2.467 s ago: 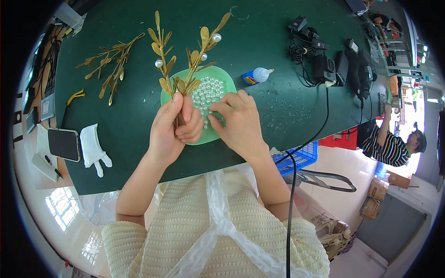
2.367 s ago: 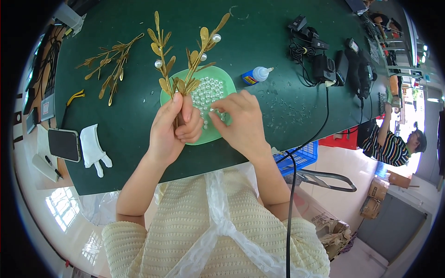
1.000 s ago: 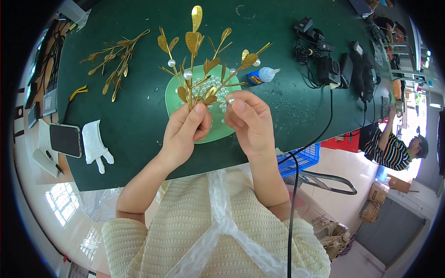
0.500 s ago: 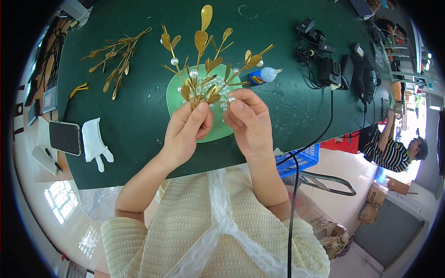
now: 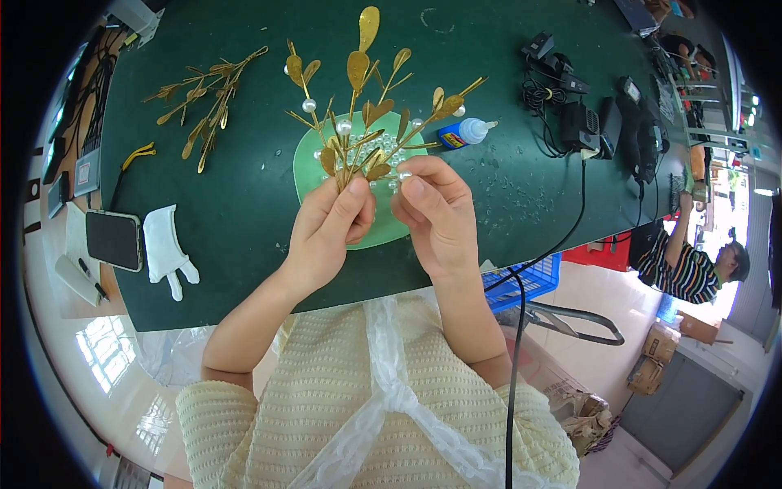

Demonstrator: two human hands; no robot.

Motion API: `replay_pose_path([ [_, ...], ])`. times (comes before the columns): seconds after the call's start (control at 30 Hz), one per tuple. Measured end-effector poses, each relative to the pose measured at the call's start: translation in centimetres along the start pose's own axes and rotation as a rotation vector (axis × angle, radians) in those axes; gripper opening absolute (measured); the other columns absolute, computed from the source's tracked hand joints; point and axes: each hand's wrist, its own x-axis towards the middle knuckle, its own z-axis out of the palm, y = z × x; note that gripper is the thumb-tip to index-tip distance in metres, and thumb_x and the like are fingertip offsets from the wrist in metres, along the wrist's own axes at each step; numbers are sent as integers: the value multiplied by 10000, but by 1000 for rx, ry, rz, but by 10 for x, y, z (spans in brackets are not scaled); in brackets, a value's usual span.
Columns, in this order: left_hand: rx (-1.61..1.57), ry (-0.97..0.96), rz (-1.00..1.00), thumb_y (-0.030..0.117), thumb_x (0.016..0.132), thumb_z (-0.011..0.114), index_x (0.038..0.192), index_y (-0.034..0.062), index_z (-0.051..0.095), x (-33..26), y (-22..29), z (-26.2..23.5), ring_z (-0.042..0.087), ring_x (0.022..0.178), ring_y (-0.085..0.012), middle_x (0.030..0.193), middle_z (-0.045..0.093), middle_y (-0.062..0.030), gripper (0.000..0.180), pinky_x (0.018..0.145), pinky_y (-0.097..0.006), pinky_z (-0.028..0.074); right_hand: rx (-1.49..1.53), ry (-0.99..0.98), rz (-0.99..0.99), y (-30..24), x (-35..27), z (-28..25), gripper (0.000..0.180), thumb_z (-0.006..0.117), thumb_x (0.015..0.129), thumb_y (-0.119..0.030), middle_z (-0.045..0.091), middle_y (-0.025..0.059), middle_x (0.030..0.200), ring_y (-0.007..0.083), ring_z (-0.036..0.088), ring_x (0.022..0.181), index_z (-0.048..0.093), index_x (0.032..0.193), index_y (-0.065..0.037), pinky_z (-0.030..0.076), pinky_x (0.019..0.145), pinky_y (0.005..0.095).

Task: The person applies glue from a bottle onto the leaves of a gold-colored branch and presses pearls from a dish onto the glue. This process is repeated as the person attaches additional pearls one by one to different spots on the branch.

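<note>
My left hand (image 5: pixel 332 232) is closed round the lower stems of a gold artificial branch (image 5: pixel 358 72), which stands upright with flat gold leaves. Several white pearl beads sit on its twigs, one pearl (image 5: pixel 344 127) near the middle. Between the thumb and forefinger of my right hand (image 5: pixel 438 212) is a white pearl bead (image 5: pixel 405 175), pinched close to the branch's right side; whether it touches a twig I cannot tell. Beneath both hands lies a light green plate (image 5: pixel 314 189) with many loose pearls on it. A blue glue bottle (image 5: pixel 466 133) with a pale nozzle rests just right of the plate.
Another gold branch (image 5: pixel 220 90) lies at the table's far left. A phone (image 5: pixel 115 240) and white glove (image 5: pixel 165 244) are at the left edge. Black adapters and cables (image 5: pixel 562 90) occupy the right. A blue basket (image 5: pixel 529 285) stands below; a person (image 5: pixel 692 265) is beyond.
Hardly anything differs. The branch and pearls appear shifted very slightly to the right, and both hands keep the same grip.
</note>
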Motion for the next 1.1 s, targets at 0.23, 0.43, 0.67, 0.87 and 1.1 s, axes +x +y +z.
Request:
replay_pose_path([
  [0.23,-5,3,-3,268,932,356,680,56,400,0,-1,0,276,482,-41,569,344,34,332,424,-202,225,-31,7,-29,0,-1,1,159,637,759,-60,544,-22,720,15,418,581,583,903,-19,283,474,159],
  [0.43,-5,8,-10,268,932,357,674,56,399,0,-1,0,276,482,-43,566,345,33,337,424,-203,224,-187,48,-113,-1,-2,3,169,643,745,-12,547,-15,724,14,443,608,597,907,2,337,522,152],
  [0.67,15,-7,-8,281,932,355,668,58,396,0,-1,-1,275,482,-44,561,342,33,348,424,-205,220,-340,6,-270,1,0,2,178,657,725,13,537,-22,730,8,418,591,608,895,11,314,527,141],
  [0.87,-33,-27,-3,290,933,340,666,63,376,0,0,0,264,471,-48,549,345,26,352,423,-207,217,-542,38,-386,0,-1,2,181,676,681,6,533,-12,710,5,359,520,628,853,-20,263,468,148],
  [1.1,-75,-79,22,302,932,325,654,72,356,1,-1,-1,255,459,-54,524,320,22,363,417,-208,202,-784,46,-517,-7,-4,8,193,673,664,45,517,2,700,24,402,543,618,846,17,283,479,148],
])
